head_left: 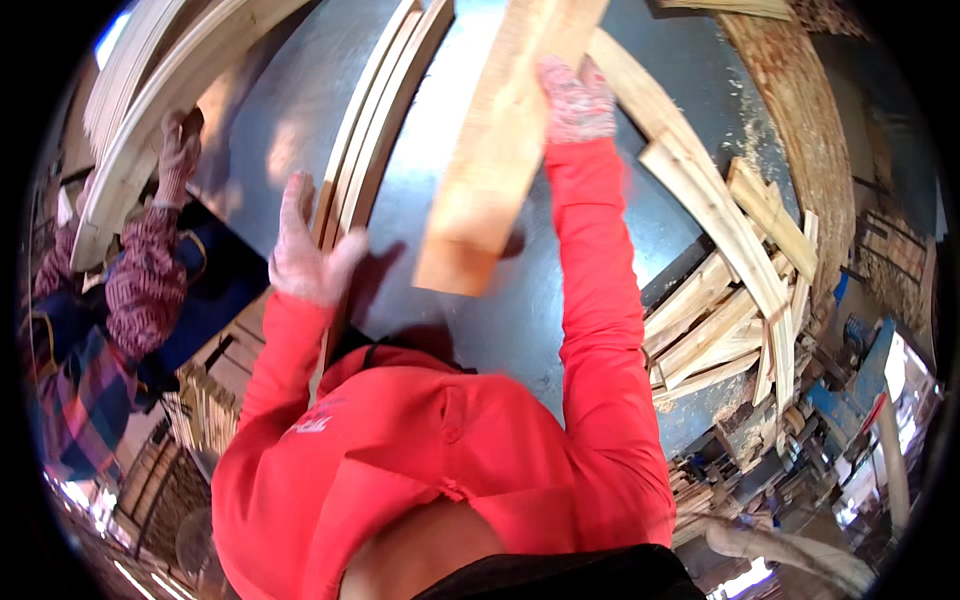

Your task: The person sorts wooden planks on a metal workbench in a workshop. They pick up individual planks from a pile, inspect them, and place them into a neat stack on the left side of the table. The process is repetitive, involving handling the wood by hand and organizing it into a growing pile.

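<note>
One wide board (490,160) slants over the blue-grey worktop (405,190), right edge gripped by the gloved right hand (577,105); and there's the left hand (308,262), spread wide, thumb out, beside narrow boards (382,130), loose strips (712,325) piled over to the right.

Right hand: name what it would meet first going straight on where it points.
Most likely the wide pale board: the right hand overlaps its right edge in the picture, and the wood runs on ahead. Exact contact and depth are hard to judge.
</note>
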Motion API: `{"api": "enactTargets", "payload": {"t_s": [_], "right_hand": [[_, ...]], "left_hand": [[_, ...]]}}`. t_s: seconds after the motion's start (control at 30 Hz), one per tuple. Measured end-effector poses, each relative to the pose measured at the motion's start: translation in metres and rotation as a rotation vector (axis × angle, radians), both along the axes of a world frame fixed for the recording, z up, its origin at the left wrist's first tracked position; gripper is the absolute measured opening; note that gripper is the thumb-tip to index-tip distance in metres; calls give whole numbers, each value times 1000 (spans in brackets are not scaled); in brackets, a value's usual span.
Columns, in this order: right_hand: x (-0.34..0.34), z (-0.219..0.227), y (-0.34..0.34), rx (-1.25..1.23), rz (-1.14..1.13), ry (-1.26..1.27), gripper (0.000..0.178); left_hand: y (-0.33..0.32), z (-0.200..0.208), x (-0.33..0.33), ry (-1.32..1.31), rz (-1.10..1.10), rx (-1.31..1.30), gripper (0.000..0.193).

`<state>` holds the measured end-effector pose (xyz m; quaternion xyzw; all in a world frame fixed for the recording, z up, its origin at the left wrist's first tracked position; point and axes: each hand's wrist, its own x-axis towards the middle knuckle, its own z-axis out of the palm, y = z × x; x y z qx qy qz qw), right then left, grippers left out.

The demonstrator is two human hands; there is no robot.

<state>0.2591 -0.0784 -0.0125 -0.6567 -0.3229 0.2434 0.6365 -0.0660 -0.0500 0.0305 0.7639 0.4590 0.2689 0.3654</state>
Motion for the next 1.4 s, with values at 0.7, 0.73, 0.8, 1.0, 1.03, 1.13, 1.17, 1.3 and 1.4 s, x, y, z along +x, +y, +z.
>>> {"api": "enactTargets", "payload": {"t_s": [0.7, 0.73, 0.8, 1.0, 1.03, 1.13, 1.17, 1.3, 1.4], "right_hand": [[149, -68, -221, -1170, -155, -519, 51], [155, -74, -228, -1167, -166, -530, 49], [145, -56, -205, -1186, -128, -303, 48], [135, -25, -220, -1409, 405, -196, 44], [125, -25, -227, -1395, 498, -324, 45], [86, 10, -220, -1280, 357, -675, 40], [82, 26, -205, -1058, 299, -633, 39], [85, 60, -180, -886, 174, -724, 46], [66, 76, -175, -728, 90, -687, 51]], "left_hand": [[419, 60, 251, 247, 377, 259, 57], [420, 60, 252, 126, 423, 226, 58], [396, 48, 226, 120, 354, 166, 61], [129, -7, 103, 702, -366, -280, 121], [90, -24, 75, 623, -327, -357, 126], [32, -41, 34, 658, -50, -427, 107], [36, -32, 35, 677, -57, -409, 105], [52, -33, 16, 725, -80, -234, 98], [66, -18, 17, 168, -100, 373, 96]]}}
